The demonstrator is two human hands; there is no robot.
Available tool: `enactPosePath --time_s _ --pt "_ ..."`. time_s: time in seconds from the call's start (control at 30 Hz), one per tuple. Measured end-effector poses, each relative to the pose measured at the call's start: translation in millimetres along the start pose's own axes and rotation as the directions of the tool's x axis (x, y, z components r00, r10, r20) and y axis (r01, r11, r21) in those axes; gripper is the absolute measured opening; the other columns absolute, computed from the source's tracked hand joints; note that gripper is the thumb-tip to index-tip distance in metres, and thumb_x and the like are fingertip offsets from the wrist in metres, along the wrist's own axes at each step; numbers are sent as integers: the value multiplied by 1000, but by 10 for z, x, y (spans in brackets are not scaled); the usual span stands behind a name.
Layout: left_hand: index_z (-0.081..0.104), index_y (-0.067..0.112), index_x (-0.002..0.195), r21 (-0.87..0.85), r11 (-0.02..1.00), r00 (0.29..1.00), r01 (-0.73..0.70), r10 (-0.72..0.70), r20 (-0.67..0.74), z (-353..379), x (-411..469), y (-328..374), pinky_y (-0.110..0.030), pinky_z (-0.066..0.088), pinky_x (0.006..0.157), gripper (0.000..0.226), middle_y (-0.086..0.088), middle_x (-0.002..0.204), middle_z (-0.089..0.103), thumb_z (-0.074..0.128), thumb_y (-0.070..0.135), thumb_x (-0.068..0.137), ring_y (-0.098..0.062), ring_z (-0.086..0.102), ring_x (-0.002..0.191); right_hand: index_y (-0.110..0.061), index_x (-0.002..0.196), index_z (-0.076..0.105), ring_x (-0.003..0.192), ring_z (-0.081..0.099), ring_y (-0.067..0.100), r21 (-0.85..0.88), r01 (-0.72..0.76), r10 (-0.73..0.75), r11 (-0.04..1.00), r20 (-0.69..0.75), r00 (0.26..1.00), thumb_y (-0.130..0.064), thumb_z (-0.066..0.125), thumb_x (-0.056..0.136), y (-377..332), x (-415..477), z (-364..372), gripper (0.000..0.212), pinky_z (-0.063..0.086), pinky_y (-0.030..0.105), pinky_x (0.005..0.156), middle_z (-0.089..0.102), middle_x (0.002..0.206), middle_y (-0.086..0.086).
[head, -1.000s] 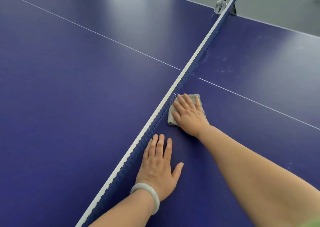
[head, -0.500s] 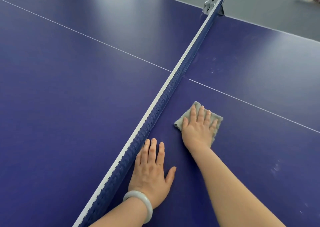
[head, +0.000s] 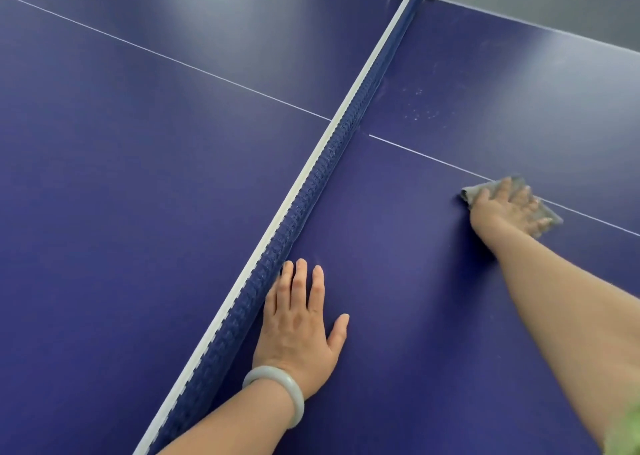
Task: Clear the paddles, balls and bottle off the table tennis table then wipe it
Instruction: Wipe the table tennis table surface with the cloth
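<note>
**Wiping the Blue Table, Cloth Under the Right Hand**

Head view, looking down.

Right hand [head: 502,212] far out on the right side, pressing flat on a grey cloth [head: 551,217]. Fingers [head: 523,198] straight and a little spread on top of the cloth, not curled round it. Blurry there, so hard to say more. Cloth lying flat on the table [head: 138,149], right on the thin white line [head: 415,151], well apart from the net [head: 311,194]. Bits of cloth peeking out left of the hand and past the fingertips.

Left hand [head: 298,326] flat on the table too, just beside the net, maybe touching it with the little-finger side. Fingers straight, thumb out to the side, holding nothing. Pale bracelet [head: 277,392] on that wrist. Looks like leaning for support.

No paddles, balls or bottle anywhere in view. So probably done with clearing and well into wiping.

Pale specks [head: 419,108] on the far side of the white line, close to the net. From the cloth: farther away and off to the left. Right hand much nearer to them than the left hand, and on the cloth. Likely next: push the cloth forward over the line, slanting left toward the net. A long reach, so careful not to bump the net.
</note>
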State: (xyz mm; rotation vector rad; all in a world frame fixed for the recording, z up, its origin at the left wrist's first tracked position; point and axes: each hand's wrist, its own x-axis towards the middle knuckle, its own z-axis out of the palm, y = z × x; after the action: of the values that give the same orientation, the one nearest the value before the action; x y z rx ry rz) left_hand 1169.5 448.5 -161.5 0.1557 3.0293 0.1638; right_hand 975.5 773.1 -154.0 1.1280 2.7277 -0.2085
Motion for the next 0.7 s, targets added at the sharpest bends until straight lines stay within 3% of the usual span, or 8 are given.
enactPosePath --time_s 0.13,0.23,0.3,0.37,0.43,0.53,0.6,0.7 --pt "35 13 150 9 1000 1000 5 -5 15 -9 -6 -2 -47 29 115 77 -12 154 33 20 60 91 -31 25 145 -25 158 -2 151 -7 33 46 -99 100 994 -18 995 -48 11 102 99 -544 95 62 -8 61 117 -6 165 7" --pt "36 13 149 11 1000 1000 5 -6 13 -8 -11 4 -47 30 114 78 -12 154 34 19 60 90 -31 26 145 -29 157 -3 151 -9 29 -5 288 -288 958 -35 957 -47 13 101 -152 -1216 360 61 -14 56 116 -7 165 3" --pt "36 13 149 6 1000 1000 5 -5 -1 -2 -13 3 -47 28 115 77 -12 154 33 20 61 91 -30 24 145 -32 156 -1 151 -9 25 -67 600 -602 797 -18 798 -50 11 99 -146 -1668 537 61 -13 53 118 -5 165 -1" --pt "34 13 150 -4 1000 1000 5 -5 -8 7 -9 1 -46 25 116 76 -12 155 31 19 62 94 -29 21 146 -35 156 0 152 -7 21 -104 734 -736 671 27 677 -53 5 97 92 -1744 539 62 -10 51 120 -1 165 -4" --pt "32 13 151 -11 1000 1000 1 -1 -1 5 -2 1 -46 23 117 80 -12 156 29 15 62 90 -29 18 147 -37 155 -2 152 -7 18 -125 651 -656 749 -2 754 -52 6 98 441 -1425 411 60 -11 51 119 -2 165 -6" --pt "29 14 152 -3 1000 1000 -6 6 1 -2 1 1 -46 21 118 81 -12 157 26 11 62 89 -29 16 147 -34 157 -2 152 -6 19 -58 173 -175 983 -30 984 -46 13 102 1022 -830 115 58 -10 57 118 -5 165 -4" --pt "27 14 152 -8 1000 1000 -5 5 0 2 3 -4 -46 20 118 82 -12 157 24 11 63 89 -29 15 148 -30 157 -2 152 -7 22 36 -120 120 992 4 993 -46 11 103 1214 -734 1 58 -5 61 117 -7 165 0" --pt "27 14 152 -12 1000 1000 -1 1 -6 15 -4 -5 -46 20 118 80 -12 157 23 14 63 89 -28 14 148 -26 157 -2 151 -5 27 91 -148 152 985 -41 988 -46 14 103 1050 -1158 169 60 -4 62 117 -4 165 4"
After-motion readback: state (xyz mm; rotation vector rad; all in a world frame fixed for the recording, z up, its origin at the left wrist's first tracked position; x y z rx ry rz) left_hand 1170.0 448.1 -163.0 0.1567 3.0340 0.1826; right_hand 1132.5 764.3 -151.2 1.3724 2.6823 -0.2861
